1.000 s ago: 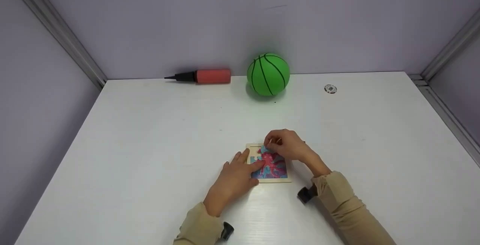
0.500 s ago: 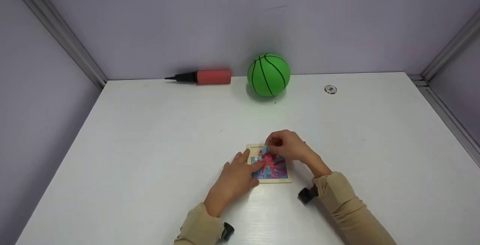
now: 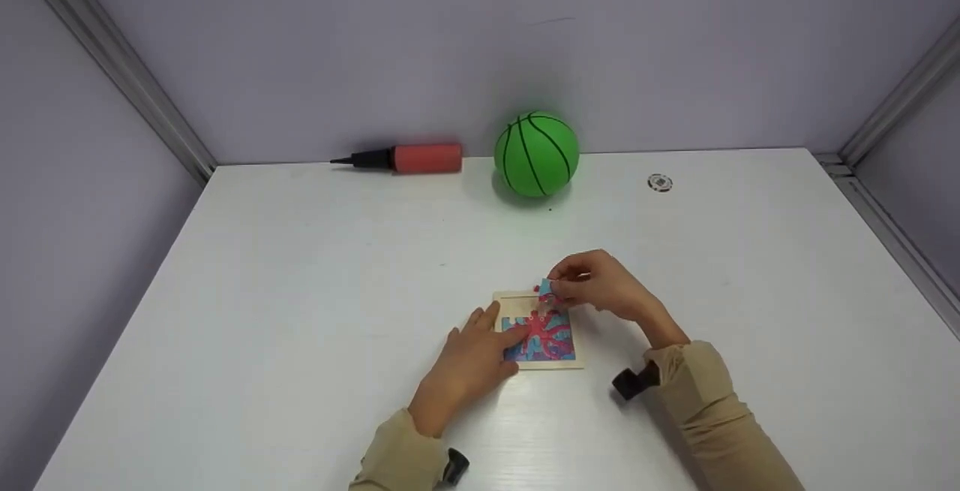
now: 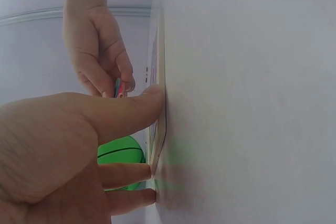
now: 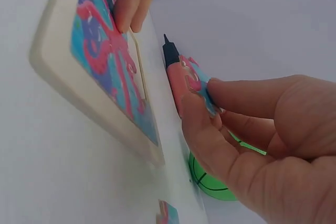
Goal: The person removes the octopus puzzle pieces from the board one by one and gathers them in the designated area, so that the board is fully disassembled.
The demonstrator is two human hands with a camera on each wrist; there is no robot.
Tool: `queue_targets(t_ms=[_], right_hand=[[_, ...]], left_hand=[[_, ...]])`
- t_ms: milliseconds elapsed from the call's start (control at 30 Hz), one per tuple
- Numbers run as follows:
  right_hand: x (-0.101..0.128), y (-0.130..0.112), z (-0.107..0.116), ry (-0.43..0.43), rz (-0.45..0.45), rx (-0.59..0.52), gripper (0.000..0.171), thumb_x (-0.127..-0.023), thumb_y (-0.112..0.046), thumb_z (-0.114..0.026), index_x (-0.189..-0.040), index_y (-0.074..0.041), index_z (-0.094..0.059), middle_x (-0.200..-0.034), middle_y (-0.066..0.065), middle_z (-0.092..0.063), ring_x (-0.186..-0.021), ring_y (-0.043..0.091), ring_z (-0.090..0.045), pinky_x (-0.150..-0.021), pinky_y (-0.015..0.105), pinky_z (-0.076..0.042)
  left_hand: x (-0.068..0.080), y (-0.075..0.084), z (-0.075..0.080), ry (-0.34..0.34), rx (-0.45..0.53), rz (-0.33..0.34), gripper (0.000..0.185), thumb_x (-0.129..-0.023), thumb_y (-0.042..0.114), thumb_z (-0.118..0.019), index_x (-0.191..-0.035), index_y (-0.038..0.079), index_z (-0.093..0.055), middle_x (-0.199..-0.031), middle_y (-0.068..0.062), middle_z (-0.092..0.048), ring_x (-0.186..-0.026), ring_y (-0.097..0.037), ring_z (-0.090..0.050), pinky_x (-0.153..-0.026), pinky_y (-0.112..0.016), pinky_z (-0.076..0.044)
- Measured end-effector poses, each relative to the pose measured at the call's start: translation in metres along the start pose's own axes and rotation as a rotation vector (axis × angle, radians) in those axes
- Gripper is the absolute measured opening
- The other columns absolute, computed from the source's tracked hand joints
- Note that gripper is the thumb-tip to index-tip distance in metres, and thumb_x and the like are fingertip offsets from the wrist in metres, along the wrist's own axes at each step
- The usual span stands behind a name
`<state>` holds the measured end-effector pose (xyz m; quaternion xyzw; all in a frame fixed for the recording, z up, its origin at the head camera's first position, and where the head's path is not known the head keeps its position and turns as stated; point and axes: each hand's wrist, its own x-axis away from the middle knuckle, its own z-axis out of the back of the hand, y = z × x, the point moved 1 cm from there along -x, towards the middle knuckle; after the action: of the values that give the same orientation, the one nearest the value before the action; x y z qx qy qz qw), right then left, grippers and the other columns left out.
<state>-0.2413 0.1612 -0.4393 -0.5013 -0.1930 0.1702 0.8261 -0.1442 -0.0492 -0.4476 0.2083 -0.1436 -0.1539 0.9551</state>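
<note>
The right hand (image 3: 600,286) pinches a puzzle piece (image 3: 545,287) just above the far edge of the puzzle board (image 3: 541,333); the left hand (image 3: 469,359), fingers flat, should press firmly, steadying the board on the desk (image 3: 300,288).

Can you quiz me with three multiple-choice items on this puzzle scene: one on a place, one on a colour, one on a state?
1. Where is the ball?
A. at the table's far edge by the wall
B. on the puzzle tray
C. in the left hand

2. What colour is the pump's body?
A. green
B. red
C. yellow

3. What is the right hand doing?
A. lying flat
B. pinching a puzzle piece above the tray
C. holding the ball

Answers: 1 A, it sits beside the pump by the wall; 2 B, red with a black nozzle; 3 B, fingertips pinch the piece while the left hand rests on the tray.
</note>
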Motion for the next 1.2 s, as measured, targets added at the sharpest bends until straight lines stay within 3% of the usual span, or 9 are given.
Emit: queue_targets(t_ms=[133,333,500,900,1200], right_hand=[[0.006,0.002,0.011,0.006,-0.038,0.003,0.019,-0.093,-0.015,-0.064,-0.103,0.000,-0.067,-0.089,0.009,-0.065,-0.078,0.021,-0.069,-0.051,0.027,-0.042],[0.019,0.007,0.026,0.030,-0.033,-0.024,0.018,-0.091,-0.011,-0.065,-0.103,0.002,-0.067,-0.087,0.011,-0.065,-0.073,0.023,-0.062,-0.064,0.032,-0.052],[0.029,0.018,0.039,0.058,-0.062,-0.038,0.018,-0.091,-0.008,-0.064,-0.104,0.004,-0.066,-0.091,0.013,-0.063,-0.080,0.023,-0.065,-0.074,0.033,-0.056],[0.053,0.039,0.074,0.151,-0.042,0.010,0.024,-0.091,-0.011,-0.065,-0.108,0.007,-0.062,-0.090,0.016,-0.061,-0.082,0.018,-0.063,-0.075,0.029,-0.055],[0.059,0.052,0.090,0.165,-0.097,0.101,0.020,-0.090,-0.010,-0.066,-0.102,0.006,-0.066,-0.091,0.013,-0.061,-0.080,0.017,-0.059,-0.072,0.026,-0.055]], left_hand=[[0.001,0.001,0.001,0.000,-0.002,0.003,0.049,-0.089,0.024,-0.068,-0.136,0.024,-0.056,-0.152,-0.018,-0.030,-0.139,-0.040,-0.027,-0.102,-0.064,-0.029],[0.001,0.002,0.000,0.003,0.009,0.002,0.049,-0.089,0.023,-0.068,-0.136,0.023,-0.056,-0.152,-0.018,-0.030,-0.139,-0.040,-0.027,-0.102,-0.064,-0.029],[0.001,0.001,0.000,0.008,0.010,0.001,0.049,-0.089,0.022,-0.068,-0.136,0.023,-0.056,-0.152,-0.018,-0.031,-0.139,-0.040,-0.027,-0.102,-0.064,-0.029],[0.000,0.000,-0.001,0.023,0.037,-0.008,0.048,-0.088,0.020,-0.069,-0.134,0.021,-0.058,-0.151,-0.019,-0.032,-0.138,-0.041,-0.028,-0.102,-0.065,-0.028],[0.000,0.001,-0.001,0.020,0.030,-0.008,0.049,-0.088,0.019,-0.068,-0.136,0.021,-0.057,-0.151,-0.019,-0.032,-0.138,-0.041,-0.028,-0.102,-0.066,-0.028]])
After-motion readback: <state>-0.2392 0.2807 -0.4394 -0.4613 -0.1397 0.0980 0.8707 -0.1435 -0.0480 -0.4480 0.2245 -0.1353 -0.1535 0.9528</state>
